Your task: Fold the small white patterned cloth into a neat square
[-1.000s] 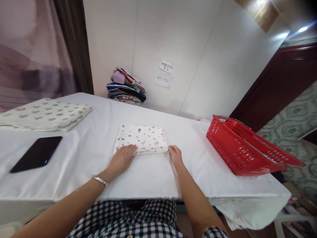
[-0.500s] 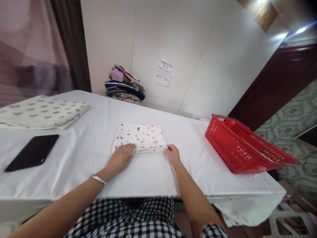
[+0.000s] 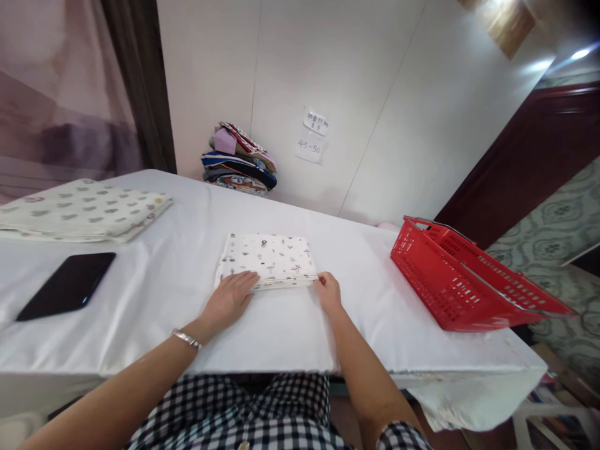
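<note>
The folded printed cloth (image 3: 266,260) lies flat on the white-covered table (image 3: 164,275), near the middle of the front edge and well clear of both side edges. Its edges run square to the table's front edge.

The left hand (image 3: 230,299) rests palm down, fingers extended and together, on the cloth's near left corner; it is open and grips nothing. This flat contact presses the layers down and holds the stack against the table. A bracelet (image 3: 186,339) sits at that wrist.

The right hand (image 3: 328,291) meets the cloth's near right corner. The fingers curl at the edge; whether they pinch the layers or only press beside them cannot be told. With one hand at each near corner, the front fold stays aligned.

A red basket (image 3: 450,281) stands at the right end of the table, well apart from the cloth. A dark phone (image 3: 68,285) lies toward the left end, and a larger folded cloth (image 3: 84,209) lies behind it near the back left corner. A pile of folded fabrics (image 3: 241,164) sits against the wall at the back edge.
</note>
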The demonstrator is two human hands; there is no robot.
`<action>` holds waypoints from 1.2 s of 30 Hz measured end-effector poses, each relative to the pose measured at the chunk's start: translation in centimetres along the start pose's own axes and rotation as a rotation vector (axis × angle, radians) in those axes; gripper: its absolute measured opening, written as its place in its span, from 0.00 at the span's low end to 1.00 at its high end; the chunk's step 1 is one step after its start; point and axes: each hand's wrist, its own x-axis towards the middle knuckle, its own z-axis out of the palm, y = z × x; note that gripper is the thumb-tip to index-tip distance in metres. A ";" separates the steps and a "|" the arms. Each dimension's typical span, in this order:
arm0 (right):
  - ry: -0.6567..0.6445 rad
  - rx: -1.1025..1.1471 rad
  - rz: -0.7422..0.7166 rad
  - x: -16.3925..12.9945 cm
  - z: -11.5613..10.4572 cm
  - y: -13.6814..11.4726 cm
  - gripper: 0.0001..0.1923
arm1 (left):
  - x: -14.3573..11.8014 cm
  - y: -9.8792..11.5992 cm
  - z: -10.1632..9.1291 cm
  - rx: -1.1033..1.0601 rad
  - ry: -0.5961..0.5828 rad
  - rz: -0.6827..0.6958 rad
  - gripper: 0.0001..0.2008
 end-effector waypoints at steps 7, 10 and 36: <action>-0.002 0.015 -0.082 0.1 0.3 0.5 0.13 | 0.0 0.0 0.0 -0.001 0.012 0.006 0.20; -0.022 -0.018 -0.090 0.1 0.2 0.2 0.11 | 0.1 0.0 0.2 -0.010 0.017 -0.005 0.20; -0.004 0.137 -0.140 -0.4 -0.1 -0.5 0.13 | 0.1 -0.4 0.2 -0.052 0.068 -0.014 0.19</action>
